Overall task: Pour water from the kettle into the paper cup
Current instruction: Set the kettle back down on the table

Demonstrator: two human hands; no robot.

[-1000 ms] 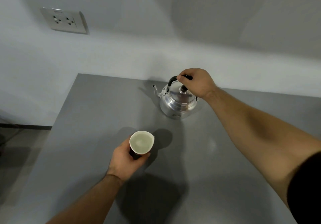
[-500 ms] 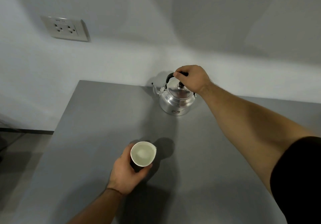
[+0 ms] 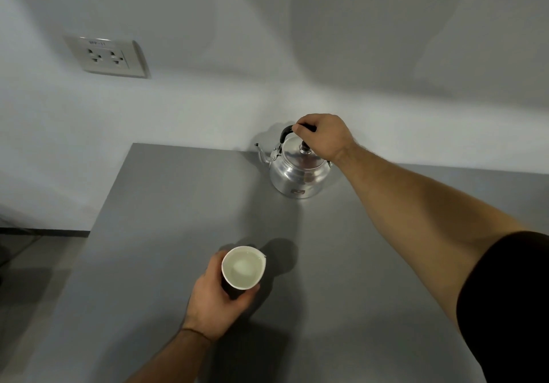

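A shiny metal kettle with a black handle stands upright on the grey table near the back wall, its spout pointing left. My right hand is closed around the black handle above the lid. A white paper cup with water in it stands nearer to me, left of centre. My left hand wraps around the cup's side from below and left.
A double wall socket is on the white wall at the upper left. The table's left edge runs diagonally down to the left, with dark floor beyond it.
The kettle and my right hand have shifted back toward the wall and the kettle now rests on the table. The cup and my left hand sit lower in view; the camera tilted.
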